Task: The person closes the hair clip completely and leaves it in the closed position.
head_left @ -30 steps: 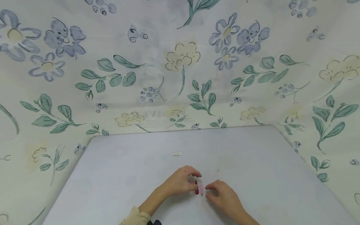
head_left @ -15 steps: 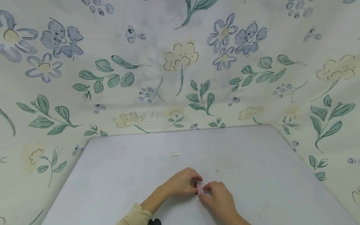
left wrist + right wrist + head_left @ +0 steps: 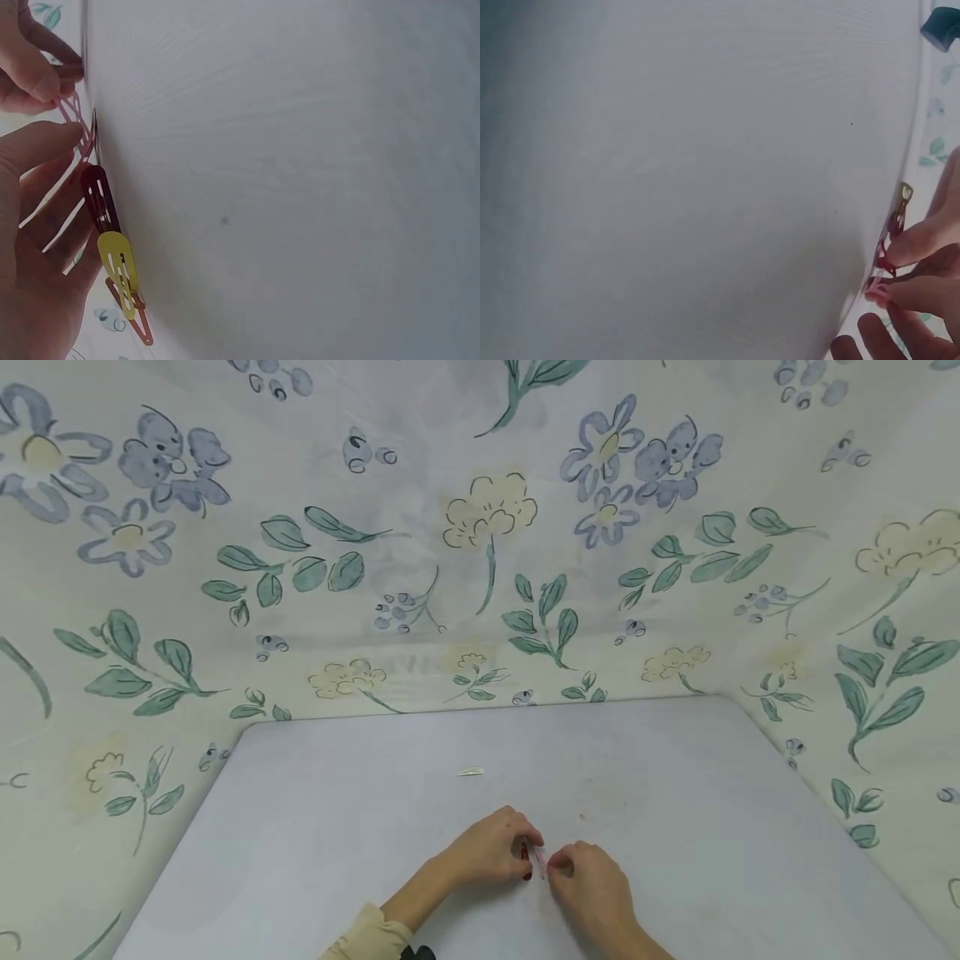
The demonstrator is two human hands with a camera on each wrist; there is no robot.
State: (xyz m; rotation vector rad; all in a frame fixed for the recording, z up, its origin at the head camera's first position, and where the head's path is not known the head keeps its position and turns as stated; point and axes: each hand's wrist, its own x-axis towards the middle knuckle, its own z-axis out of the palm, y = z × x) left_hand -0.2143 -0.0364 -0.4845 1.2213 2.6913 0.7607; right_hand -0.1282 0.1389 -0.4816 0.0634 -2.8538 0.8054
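Clip, pink (image 3: 540,862), we see pinched in R hand (image 3: 596,889); red clip (image 3: 527,874), gripped by L hand (image 3: 486,846); yellow clip (image 3: 112,241) & orange clip (image 3: 148,339), adj.

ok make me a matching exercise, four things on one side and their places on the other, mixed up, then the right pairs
Things
A. Pink clip
B. Pale clip
C. Yellow clip
D. Sleeve

Places
1. Out on the table, apart from the other clips
2. On the left forearm
3. Pinched in the right grip
4. Overlapping the orange clip in the left wrist view

Right pairs: A-3, B-1, C-4, D-2
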